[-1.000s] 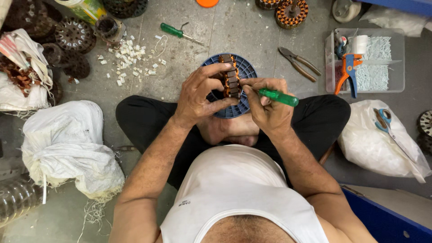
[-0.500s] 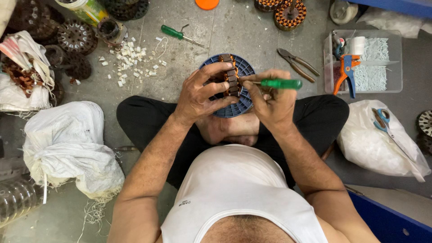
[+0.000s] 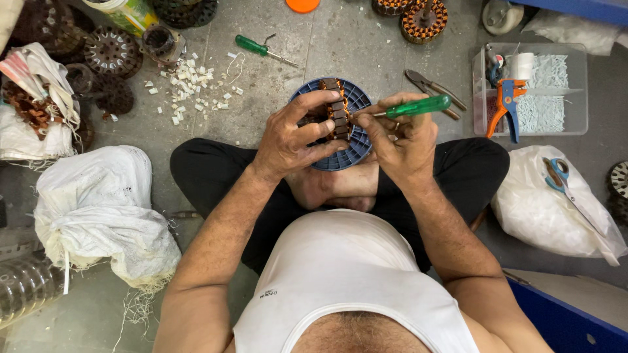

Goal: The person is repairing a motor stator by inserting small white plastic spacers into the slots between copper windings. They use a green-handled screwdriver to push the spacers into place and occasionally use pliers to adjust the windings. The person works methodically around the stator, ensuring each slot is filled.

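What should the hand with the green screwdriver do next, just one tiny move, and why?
Probably push the green-handled screwdriver a little further left into the slot of the stator core. The right hand already points its metal tip at the core's edge, the left hand grips the core steady over the blue round plate, and copper winding shows in the slots there.

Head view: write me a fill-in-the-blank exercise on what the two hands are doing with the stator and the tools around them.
1. The right hand holds a screwdriver with a ____ handle.
2. The left hand grips a motor stator above a round ____ plastic disc.
3. The scissors lie on a ____ bag.
4. Orange-and-blue wire strippers rest in a clear ____.

Missing words: green; blue; white; box
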